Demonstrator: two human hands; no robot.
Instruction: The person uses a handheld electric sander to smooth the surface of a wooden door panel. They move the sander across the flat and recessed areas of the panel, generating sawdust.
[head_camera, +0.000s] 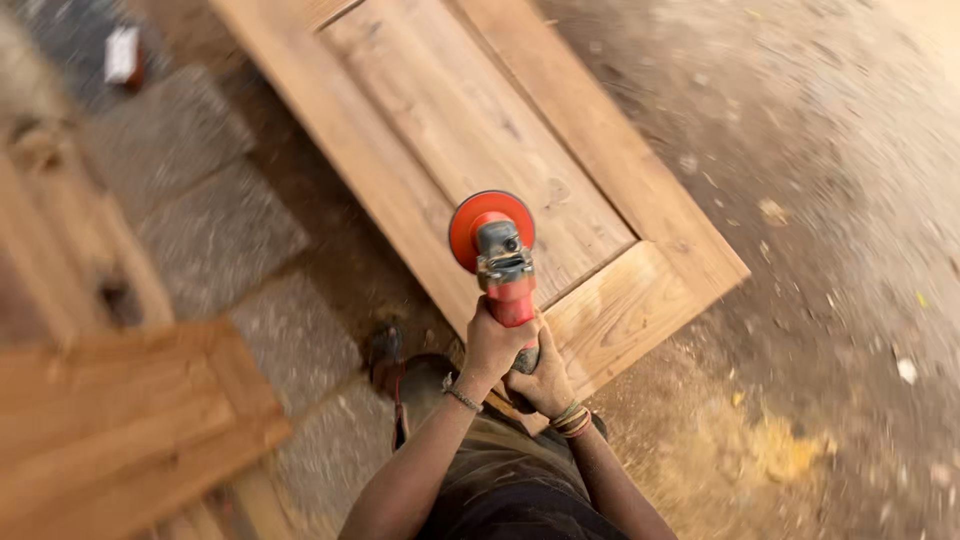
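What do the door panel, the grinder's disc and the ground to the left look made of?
Door panel: bare wood, pale brown with visible grain, matte, seemingly unvarnished. Disc on the grinder, held in both the left hand and right hand: orange, smooth; material unclear, perhaps a rubber or plastic backing pad. Ground on the left: grey stone slabs, rough and speckled, with joints between them.

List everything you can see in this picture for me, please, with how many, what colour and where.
Angle grinder: one, red body with a red-orange disc, held over the door panel.
Wooden door panel: one, light brown, lying flat on the ground, centre.
Wooden boards: a stack, count unclear, orange-brown, lower left.
Stone pavers: several, grey, left.
Sawdust: a patch, yellow, on the dirt ground, lower right.
Sandal: one, dark with red strap, beside the panel edge.
Left hand: one, wristband, gripping the grinder.
Right hand: one, bangles, gripping the grinder's rear.
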